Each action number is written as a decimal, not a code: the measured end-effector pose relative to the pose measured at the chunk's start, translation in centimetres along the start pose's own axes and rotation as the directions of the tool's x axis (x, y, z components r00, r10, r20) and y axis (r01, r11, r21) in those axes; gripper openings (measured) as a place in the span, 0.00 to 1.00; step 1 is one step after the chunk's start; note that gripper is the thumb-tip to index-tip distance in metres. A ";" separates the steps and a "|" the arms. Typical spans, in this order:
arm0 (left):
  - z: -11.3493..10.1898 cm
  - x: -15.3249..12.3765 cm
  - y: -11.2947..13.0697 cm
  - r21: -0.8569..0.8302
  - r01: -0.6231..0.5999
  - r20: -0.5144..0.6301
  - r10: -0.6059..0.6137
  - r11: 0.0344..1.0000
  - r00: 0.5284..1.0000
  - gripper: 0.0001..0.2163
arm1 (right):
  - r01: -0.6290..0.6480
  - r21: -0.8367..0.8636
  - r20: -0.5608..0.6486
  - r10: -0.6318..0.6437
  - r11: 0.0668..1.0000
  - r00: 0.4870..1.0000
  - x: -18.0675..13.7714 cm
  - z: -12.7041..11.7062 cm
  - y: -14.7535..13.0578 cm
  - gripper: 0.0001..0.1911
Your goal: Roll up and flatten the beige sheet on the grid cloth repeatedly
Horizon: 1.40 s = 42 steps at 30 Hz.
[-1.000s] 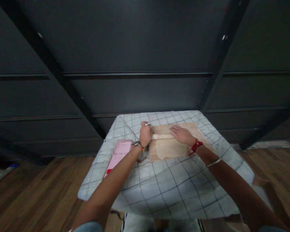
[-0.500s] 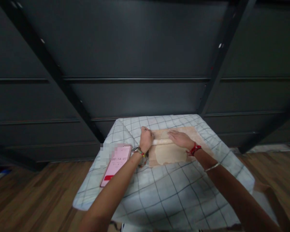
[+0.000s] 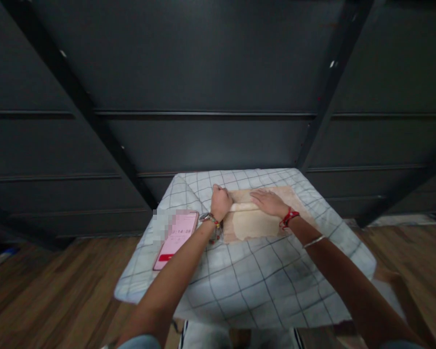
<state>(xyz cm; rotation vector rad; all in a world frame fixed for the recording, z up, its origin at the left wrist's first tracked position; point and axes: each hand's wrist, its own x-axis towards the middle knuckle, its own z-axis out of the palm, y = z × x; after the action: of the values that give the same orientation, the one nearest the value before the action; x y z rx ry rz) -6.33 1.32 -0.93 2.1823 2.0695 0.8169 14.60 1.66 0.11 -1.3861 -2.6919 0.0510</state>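
A flat sheet of pale dough (image 3: 256, 226) lies on a thin wooden board (image 3: 298, 198). Across the dough runs a pale, slim rolling pin (image 3: 242, 207). My left hand (image 3: 221, 200) is closed in a fist around the pin's left end, by the board's left edge. Over the right part of the pin rests my right hand (image 3: 269, 201), its fingers stretched out flat and pointing left. The pin's right end is hidden under that hand.
A checked white cloth (image 3: 261, 276) covers the small table. Left of the board lies a pink-screened phone (image 3: 178, 237) with a running timer, partly behind my left forearm. A dark panelled wall (image 3: 210, 145) stands right behind the table.
Both hands keep their places on the rolling pin, with only a slight shift. The view has tilted a little, and the phone's timer has advanced.
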 end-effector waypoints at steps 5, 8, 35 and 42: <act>0.1 -0.7 -0.2 -0.002 -0.057 -0.009 0.057 0.998 0.998 0.10 | 0.054 -0.067 -0.113 -0.061 0.996 0.992 -3.4 0.7 -1.8 0.23; 0.1 -1.1 -0.5 -0.089 -0.104 -0.066 0.099 0.991 0.993 0.10 | 0.078 -0.086 -0.155 -0.091 0.993 0.984 -4.7 0.9 -2.2 0.22; 0.6 -0.3 -1.2 -0.269 -0.150 -0.109 0.125 0.951 0.986 0.12 | -0.023 0.003 -0.043 0.023 1.000 0.999 -0.4 1.0 -0.2 0.26; 0.2 -1.7 -1.3 -0.306 -0.193 -0.126 0.161 0.932 0.979 0.12 | 0.110 -0.050 -0.151 -0.116 0.993 0.982 -4.0 1.7 -0.7 0.23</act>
<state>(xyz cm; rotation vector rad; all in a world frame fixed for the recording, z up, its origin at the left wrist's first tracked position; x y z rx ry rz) -7.43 -0.10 -2.18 2.2054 1.6491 1.2035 16.13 -1.93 -1.86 -1.1916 -2.6509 -0.1167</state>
